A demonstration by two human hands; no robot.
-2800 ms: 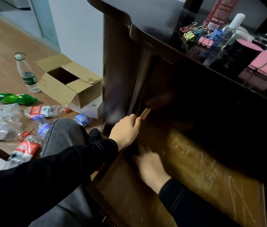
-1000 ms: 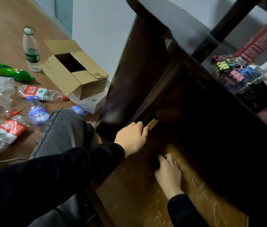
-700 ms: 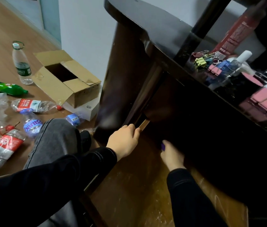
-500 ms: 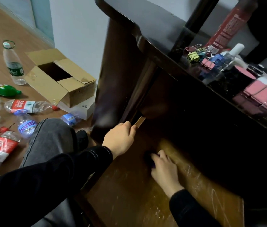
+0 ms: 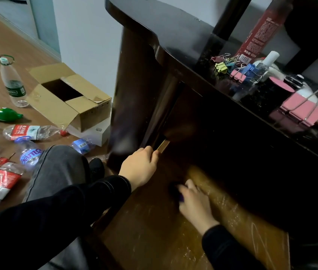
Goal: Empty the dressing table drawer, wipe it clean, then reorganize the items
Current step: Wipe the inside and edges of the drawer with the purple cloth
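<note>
The dressing table drawer (image 5: 154,240) is pulled out, its scratched brown bottom bare. My left hand (image 5: 140,168) grips the drawer's left side wall near the back corner. My right hand (image 5: 193,205) lies inside the drawer, blurred, pressing a small dark purple cloth (image 5: 179,195) onto the bottom; most of the cloth is hidden under the fingers. The removed items stand on the dark tabletop (image 5: 173,32): coloured binder clips (image 5: 230,67), a big pink clip (image 5: 304,110), a clear spray bottle (image 5: 259,73) and a red tube (image 5: 259,30).
On the wooden floor at the left lie an open cardboard box (image 5: 66,96), a white box (image 5: 97,131) and several empty plastic bottles (image 5: 31,131). My knee in grey jeans (image 5: 56,168) is beside the drawer. The drawer's back part is in deep shadow.
My right hand has swept the cloth back and forth inside the drawer, going deep under the tabletop and coming back toward me. My left hand has kept its grip on the drawer's side.
</note>
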